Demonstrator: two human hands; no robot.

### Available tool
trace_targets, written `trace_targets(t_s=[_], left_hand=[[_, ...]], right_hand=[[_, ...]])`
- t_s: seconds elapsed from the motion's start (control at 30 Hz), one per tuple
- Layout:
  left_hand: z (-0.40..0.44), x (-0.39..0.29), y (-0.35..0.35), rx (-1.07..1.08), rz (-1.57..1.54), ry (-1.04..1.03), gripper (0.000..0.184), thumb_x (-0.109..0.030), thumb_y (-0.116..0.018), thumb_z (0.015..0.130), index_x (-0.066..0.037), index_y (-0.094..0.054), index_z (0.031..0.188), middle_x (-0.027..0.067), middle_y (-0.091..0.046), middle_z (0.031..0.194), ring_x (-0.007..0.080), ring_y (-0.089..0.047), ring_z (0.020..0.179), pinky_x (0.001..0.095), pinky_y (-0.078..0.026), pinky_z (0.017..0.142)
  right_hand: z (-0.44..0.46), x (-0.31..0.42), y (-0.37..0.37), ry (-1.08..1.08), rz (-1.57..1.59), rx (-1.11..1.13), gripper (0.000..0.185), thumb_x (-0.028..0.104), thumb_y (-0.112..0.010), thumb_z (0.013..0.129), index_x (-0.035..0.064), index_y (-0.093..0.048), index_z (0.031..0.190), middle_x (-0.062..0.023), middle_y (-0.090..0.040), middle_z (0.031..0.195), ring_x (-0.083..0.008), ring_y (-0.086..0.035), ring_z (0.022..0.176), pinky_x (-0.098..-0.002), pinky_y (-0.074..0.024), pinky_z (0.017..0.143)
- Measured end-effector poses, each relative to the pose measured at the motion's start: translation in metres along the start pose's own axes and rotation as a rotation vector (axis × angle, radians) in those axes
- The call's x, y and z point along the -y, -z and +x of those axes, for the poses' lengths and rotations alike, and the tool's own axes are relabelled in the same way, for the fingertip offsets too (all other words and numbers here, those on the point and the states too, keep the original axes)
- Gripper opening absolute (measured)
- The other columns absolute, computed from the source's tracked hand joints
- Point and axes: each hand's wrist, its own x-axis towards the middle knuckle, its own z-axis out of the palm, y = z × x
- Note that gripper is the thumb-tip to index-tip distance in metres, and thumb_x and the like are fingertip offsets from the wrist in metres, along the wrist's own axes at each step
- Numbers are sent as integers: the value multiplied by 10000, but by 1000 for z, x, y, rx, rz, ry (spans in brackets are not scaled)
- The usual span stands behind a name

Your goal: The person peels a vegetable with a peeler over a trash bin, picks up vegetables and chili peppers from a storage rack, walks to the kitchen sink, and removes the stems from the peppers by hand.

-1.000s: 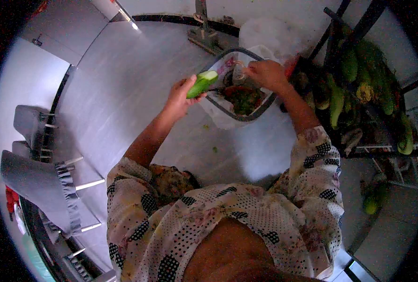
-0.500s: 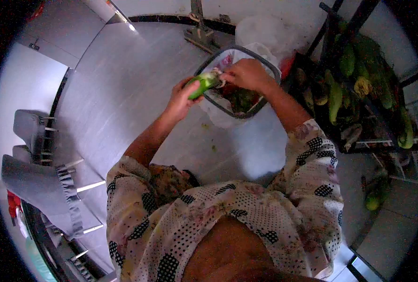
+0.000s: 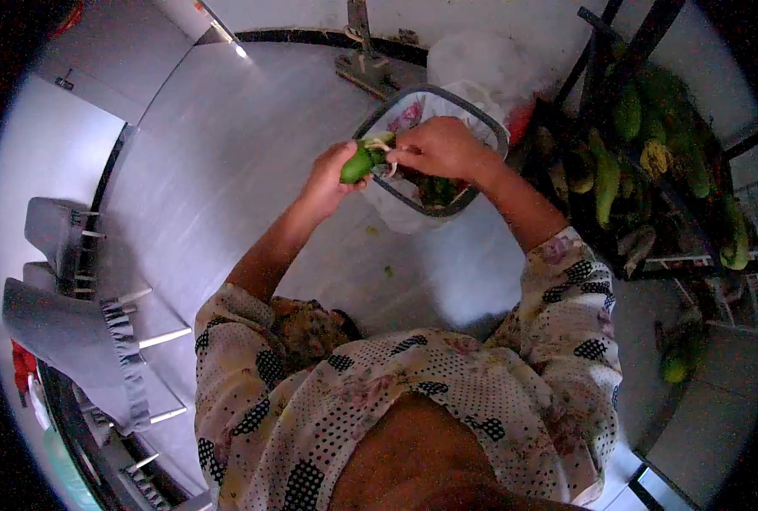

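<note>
My left hand is closed round a short green gourd, its rounded end toward me and a paler patch near the far end. The exact kind of gourd is hard to tell. Against its far side sits a small pale, curved tool that looks like a peeler, with the fingers of my right hand closed on it. Both hands are over the near left part of a lined waste bin. Dark green and reddish scraps lie inside, partly hidden by my right hand.
A dark rack with long green gourds stands at the right. More gourds lie on the floor below it. White plastic bags are behind the bin. Grey chairs stand at the left.
The gourd has turned in my left hand, so its rounded end now faces me more. The peeler has shifted slightly left and down along it with my right hand.
</note>
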Motion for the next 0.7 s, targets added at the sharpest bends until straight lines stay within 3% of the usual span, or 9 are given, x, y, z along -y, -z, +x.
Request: trace_targets(t_s=[0.2, 0.37, 0.47, 0.6, 0.7], left_hand=[[4, 9, 13, 66, 229, -160, 336, -302, -526, 895, -23, -531, 1083, 80, -599, 843, 168, -583, 661, 279, -473, 551], [-3, 7, 10, 27, 149, -80, 350, -332, -538, 888, -29, -536, 1065, 75, -597, 851, 162, -578, 652, 281, -470, 552], [2, 1, 10, 37, 37, -5, 370, -380, -547, 883, -42, -542, 1031, 71, -592, 841, 161, -576, 649, 283, -472, 560], [7, 6, 13, 118, -25, 48, 403, -446, -548, 871, -58, -543, 979, 69, -585, 809, 158, -570, 643, 279, -471, 564], [11, 9, 12, 125, 1, 86, 426, -476, -473, 897, -77, -568, 1011, 30, -601, 834, 136, -553, 644, 250, -438, 547]], right_hand=[[-5, -12, -7, -79, -136, -17, 305, 433, -538, 840, 155, -657, 796, -95, -624, 703, -307, -602, 674, -425, -457, 582], [-26, -61, -23, -298, -276, 222, 457, 492, -438, 870, 84, -646, 870, -134, -656, 823, -334, -639, 758, -489, -500, 683], [-23, -53, -5, -380, -209, 68, 376, 468, -490, 846, 135, -662, 816, -121, -633, 720, -334, -614, 704, -458, -472, 651], [-17, -43, -3, -234, 5, 2, 342, 434, -535, 845, 114, -648, 802, -128, -613, 687, -322, -601, 657, -424, -461, 605], [-9, -20, -5, -109, 173, -2, 299, 399, -574, 839, 111, -641, 791, -123, -591, 653, -313, -582, 621, -402, -439, 563]])
